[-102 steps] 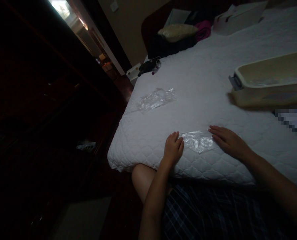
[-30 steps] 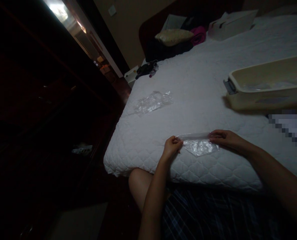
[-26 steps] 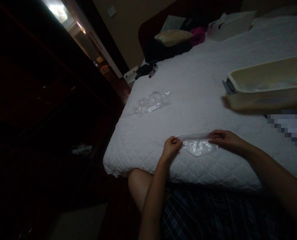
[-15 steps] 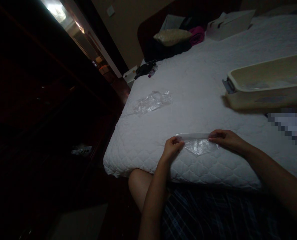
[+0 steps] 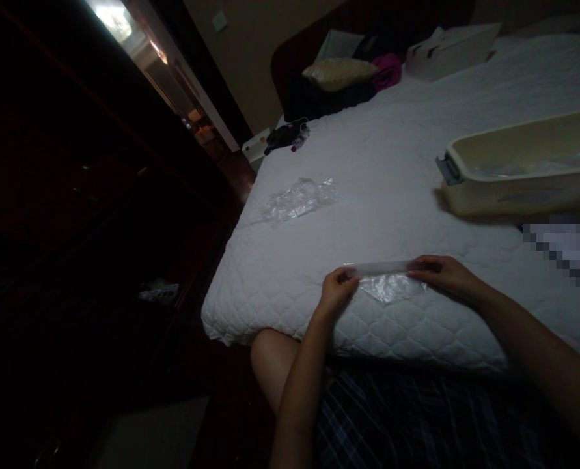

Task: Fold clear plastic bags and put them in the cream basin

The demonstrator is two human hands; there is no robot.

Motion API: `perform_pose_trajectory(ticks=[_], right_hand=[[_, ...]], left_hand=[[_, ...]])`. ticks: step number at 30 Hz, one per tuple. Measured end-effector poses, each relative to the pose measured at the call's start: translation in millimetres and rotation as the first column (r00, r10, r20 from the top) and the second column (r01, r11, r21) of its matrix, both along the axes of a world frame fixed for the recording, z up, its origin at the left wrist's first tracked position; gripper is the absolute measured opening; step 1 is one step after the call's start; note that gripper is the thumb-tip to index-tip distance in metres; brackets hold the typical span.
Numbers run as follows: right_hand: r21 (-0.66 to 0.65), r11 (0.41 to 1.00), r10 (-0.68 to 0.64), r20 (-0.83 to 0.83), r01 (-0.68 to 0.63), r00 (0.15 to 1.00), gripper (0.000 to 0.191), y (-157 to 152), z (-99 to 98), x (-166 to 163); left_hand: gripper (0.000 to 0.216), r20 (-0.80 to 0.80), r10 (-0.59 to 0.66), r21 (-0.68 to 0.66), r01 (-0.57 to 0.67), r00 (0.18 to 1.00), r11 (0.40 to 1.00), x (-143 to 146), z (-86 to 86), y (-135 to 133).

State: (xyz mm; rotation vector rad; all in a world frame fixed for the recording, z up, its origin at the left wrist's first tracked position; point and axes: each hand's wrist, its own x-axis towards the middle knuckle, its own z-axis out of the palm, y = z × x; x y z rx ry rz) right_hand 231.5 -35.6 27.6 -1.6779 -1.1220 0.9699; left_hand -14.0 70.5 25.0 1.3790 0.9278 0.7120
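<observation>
A clear plastic bag (image 5: pixel 386 286) lies on the white quilted bed (image 5: pixel 416 326) near its front edge, with a flat, folded-looking strip along its far side. My left hand (image 5: pixel 337 288) pinches the left end of that strip between thumb and fingers. At the other end, my right hand (image 5: pixel 431 268) grips the strip the same way, so it is stretched between both hands. A second crumpled clear plastic bag (image 5: pixel 299 198) rests farther up the bed, apart from my hands.
To the right stands a long cream storage bin (image 5: pixel 504 202) with a grey latch and clear plastic inside. Farther back are a white box (image 5: pixel 450 55), a yellowish pillow (image 5: pixel 338 73) and a magenta roll (image 5: pixel 387 71). A blurred-out flat item (image 5: pixel 563 244) lies below the bin.
Both hands keep their pinch on the plastic bag, almost unmoved. The whole view has shifted very slightly.
</observation>
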Motion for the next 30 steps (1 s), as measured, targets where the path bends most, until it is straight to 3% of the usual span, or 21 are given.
perform_pose_trajectory(ticks=[5, 10, 22, 27, 30], right_hand=[[-0.019, 0.999, -0.042, -0.037, 0.041, 0.998, 0.057, 1, -7.5, 2], [0.005, 1.000, -0.007, 0.047, 0.007, 0.999, 0.043, 0, -4.8, 1], [-0.003, 1.000, -0.017, -0.009, 0.017, 1.000, 0.041, -3, -5.2, -1], [0.002, 1.000, -0.029, -0.030, 0.029, 0.999, 0.037, -4, -5.0, -1], [0.002, 0.998, -0.067, -0.008, 0.067, 0.998, 0.034, -4, -5.4, -2]], left_hand=[[0.024, -0.010, -0.020, 0.014, 0.020, 1.000, 1.000, 0, 4.1, -1], [0.018, -0.034, -0.007, -0.002, 0.007, 0.999, 1.000, -1, 1.4, -1], [0.014, 0.013, -0.002, 0.051, 0.002, 1.000, 0.999, -2, -6.6, 0], [0.018, 0.048, -0.002, 0.052, -0.001, 0.999, 0.999, -4, -4.9, -2], [0.034, 0.037, -0.011, 0.052, 0.009, 0.999, 0.999, -5, -0.7, -4]])
